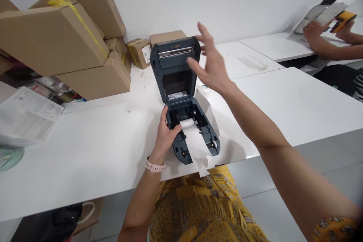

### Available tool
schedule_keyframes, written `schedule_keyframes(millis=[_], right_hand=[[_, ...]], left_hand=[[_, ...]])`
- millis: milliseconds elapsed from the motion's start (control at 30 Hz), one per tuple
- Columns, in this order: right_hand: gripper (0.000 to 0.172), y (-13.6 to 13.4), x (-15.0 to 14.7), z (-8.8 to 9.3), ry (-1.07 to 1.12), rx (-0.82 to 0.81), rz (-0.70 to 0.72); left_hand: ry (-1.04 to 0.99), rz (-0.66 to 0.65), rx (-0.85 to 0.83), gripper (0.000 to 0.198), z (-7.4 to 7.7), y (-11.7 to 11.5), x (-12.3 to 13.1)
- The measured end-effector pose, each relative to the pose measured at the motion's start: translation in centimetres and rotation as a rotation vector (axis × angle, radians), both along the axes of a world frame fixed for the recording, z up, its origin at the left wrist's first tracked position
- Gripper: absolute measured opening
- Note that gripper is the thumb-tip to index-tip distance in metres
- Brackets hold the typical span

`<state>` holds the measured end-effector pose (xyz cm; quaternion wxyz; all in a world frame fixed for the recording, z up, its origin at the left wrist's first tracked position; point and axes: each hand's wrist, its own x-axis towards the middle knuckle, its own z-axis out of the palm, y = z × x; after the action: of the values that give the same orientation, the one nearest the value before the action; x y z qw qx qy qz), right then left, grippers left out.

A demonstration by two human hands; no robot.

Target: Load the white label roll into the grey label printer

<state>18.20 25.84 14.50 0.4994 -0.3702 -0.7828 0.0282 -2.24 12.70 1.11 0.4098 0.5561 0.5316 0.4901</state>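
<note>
A dark grey label printer (181, 149) stands open on the white table (93, 151), its lid (174, 66) tilted up and back. A strip of white paper (196, 140) runs out of its base over the table's front edge. My left hand (165, 132) rests on the printer's left side, fingers curled round the edge beside the paper roll. My right hand (211, 64) hovers in the air just right of the raised lid, fingers spread and holding nothing.
Cardboard boxes (65, 41) are stacked at the back left, with smaller boxes (140, 52) behind the printer. Printed sheets (27, 115) lie at the left edge. At the far right another person's hands (320, 34) hold papers and a yellow object over a second table.
</note>
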Motion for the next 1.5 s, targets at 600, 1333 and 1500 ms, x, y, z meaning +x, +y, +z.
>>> schedule_keyframes(millis=[600, 1333, 1500], right_hand=[[0.035, -5.5, -3.4, -5.2, -1.253, -0.371, 0.401], [0.078, -1.8, 13.3, -12.0, 0.344, -0.801, 0.329], [0.083, -0.2, 12.1, -16.0, 0.383, -0.881, 0.269]], left_hand=[[0.037, 0.103, 0.012, 0.097, 0.7, -0.4, 0.0], [0.039, 0.130, 0.006, 0.088, 1.1, -0.8, 0.1], [0.013, 0.104, 0.028, 0.088, 1.1, -0.7, 0.1]])
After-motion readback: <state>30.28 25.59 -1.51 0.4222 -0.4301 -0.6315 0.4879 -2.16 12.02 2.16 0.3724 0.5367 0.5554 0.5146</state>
